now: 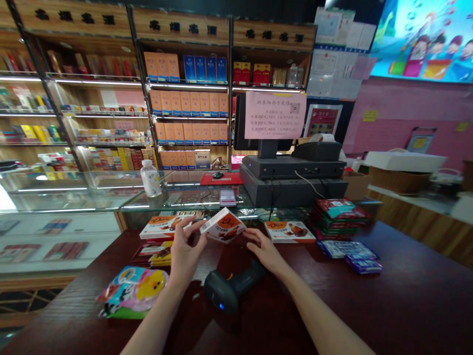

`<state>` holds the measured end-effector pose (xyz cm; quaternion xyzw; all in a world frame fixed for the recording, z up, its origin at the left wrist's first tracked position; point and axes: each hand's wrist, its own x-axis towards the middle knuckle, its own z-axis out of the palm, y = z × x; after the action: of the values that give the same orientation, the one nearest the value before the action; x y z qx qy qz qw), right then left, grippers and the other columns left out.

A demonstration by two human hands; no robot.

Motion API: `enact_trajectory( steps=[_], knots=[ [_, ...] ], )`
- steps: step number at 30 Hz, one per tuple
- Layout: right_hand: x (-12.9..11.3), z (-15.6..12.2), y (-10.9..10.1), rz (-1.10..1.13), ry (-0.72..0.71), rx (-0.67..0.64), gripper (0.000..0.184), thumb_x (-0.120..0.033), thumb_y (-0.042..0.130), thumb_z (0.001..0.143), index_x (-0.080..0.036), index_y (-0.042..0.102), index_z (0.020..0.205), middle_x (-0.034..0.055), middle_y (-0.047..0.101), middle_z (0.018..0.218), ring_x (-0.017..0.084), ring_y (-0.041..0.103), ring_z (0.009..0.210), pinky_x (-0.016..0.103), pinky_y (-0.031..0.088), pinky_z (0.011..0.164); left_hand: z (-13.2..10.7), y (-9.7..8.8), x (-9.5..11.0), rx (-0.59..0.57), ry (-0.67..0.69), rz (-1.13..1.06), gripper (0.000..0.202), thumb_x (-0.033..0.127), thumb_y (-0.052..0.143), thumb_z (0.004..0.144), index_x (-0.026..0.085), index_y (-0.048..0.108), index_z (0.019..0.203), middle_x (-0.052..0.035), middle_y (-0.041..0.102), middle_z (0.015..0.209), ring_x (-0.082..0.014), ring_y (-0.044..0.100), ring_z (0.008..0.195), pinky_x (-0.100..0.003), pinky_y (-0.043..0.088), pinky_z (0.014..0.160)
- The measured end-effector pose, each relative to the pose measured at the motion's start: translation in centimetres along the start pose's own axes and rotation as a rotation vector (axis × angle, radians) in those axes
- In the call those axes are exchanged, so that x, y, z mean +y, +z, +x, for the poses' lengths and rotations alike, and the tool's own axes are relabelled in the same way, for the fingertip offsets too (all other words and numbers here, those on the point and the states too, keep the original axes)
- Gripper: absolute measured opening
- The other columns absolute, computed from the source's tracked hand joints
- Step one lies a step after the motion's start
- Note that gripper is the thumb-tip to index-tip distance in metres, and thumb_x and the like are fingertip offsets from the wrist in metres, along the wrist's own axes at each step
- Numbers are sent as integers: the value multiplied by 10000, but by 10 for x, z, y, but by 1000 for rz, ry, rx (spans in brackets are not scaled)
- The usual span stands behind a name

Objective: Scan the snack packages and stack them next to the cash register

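A white and orange Dove chocolate box [223, 226] is held tilted above the dark wooden counter. My left hand [185, 249] pinches its left corner between thumb and fingers. At its right corner, the fingers of my right hand [263, 248] close on the edge. Below the box lies a black handheld barcode scanner [231, 288] with a small blue light. Another Dove box [290, 231] rests flat to the right of my hands. A similar box [162, 226] sits at the left on top of other packets, partly behind my left hand.
At the left lies a colourful plastic packet [136, 291]. Red packets [338, 217] are stacked at the right, with blue-purple packets [349, 251] before them. Behind stand a cash register [291, 172], a white bottle [150, 178] on the glass case, and shelves of boxes [188, 103].
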<state>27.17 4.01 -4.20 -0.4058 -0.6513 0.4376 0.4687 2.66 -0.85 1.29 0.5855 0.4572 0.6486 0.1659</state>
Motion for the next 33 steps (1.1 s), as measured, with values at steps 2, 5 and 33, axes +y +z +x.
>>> enact_trajectory(
  steps=[2,5,33],
  knots=[
    [0,-1,-1,-40,-23,-6,452,-220,579,810,-245,550,1260,108,649,1354,227,553,1328,453,405,1119,0,-2,0,17,45,48,438,330,653,833,243,445,1208,-64,754,1096,-206,679,1113,-417,451,1074],
    [-3,-4,-3,-167,-61,-24,426,-222,576,825,-238,594,1250,91,652,1341,227,581,1290,456,391,1136,0,-5,0,36,122,130,397,314,652,837,246,461,1179,-55,753,1096,-206,681,1113,-410,473,1046],
    [-50,-47,5,-723,-281,-530,699,-296,800,717,-281,562,1374,50,686,1225,264,596,1187,466,307,1132,-4,-14,-31,-56,416,485,433,304,638,912,263,508,1323,-35,736,1168,-220,658,1130,-388,498,1010]
  ],
)
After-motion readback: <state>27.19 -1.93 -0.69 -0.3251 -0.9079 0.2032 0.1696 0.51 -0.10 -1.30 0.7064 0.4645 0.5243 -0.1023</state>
